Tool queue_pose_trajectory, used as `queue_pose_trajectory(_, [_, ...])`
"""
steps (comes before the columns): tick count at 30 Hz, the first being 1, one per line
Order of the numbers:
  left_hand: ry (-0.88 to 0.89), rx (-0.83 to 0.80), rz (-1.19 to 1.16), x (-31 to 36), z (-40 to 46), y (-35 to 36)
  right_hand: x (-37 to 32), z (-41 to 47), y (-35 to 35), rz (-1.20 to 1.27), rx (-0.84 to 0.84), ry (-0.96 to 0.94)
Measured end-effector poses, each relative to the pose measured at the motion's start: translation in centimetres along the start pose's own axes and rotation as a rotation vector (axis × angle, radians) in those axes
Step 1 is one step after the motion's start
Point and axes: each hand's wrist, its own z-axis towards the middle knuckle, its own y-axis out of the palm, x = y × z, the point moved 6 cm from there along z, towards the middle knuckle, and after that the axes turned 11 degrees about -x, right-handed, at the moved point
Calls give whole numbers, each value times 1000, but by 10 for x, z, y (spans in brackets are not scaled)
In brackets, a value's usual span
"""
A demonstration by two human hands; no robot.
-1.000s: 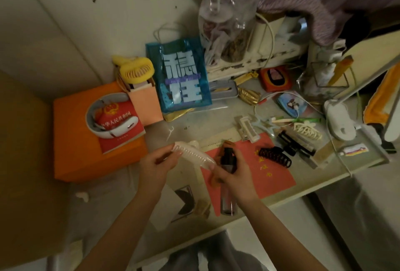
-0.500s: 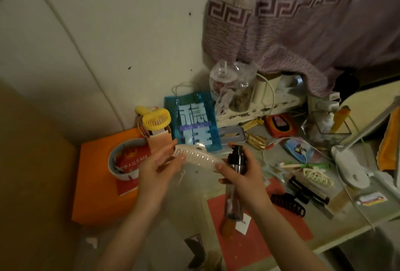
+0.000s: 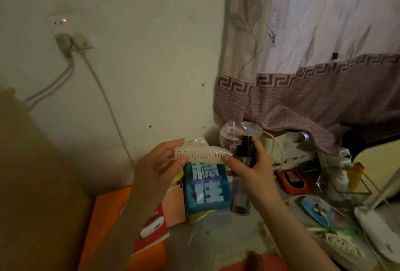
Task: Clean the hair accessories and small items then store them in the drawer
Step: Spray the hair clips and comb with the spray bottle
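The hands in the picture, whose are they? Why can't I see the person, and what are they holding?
The camera sits on the person's head and looks down, so you see only their arms and hands, like looking at your own.

The left hand holds a pale hair clip by one end. The right hand is wrapped around a dark spray bottle, with a finger on the black pump top, and its thumb touches the clip's other end. It looks ready to spray the clip clean.

Below is a messy desk: a blue packet with big white letters, an orange box, another pale claw clip at the right. Behind are a wall socket and a curtain.
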Motion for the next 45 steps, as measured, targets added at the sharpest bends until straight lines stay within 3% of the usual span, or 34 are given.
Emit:
queue_pose_trajectory(9, [202, 82, 7, 68, 26, -28, -75, 29, 6, -29, -12, -180])
queue_pose_trajectory(21, [319, 188, -29, 142, 40, -60, -161, 45, 24, -23, -61, -379])
queue_pose_trajectory(35, [330, 345, -98, 157, 45, -84, -193, 35, 25, -125, -125, -556])
queue_pose_trajectory(45, [346, 379, -117, 152, 53, -92, -198, 43, 20, -451, -52, -600])
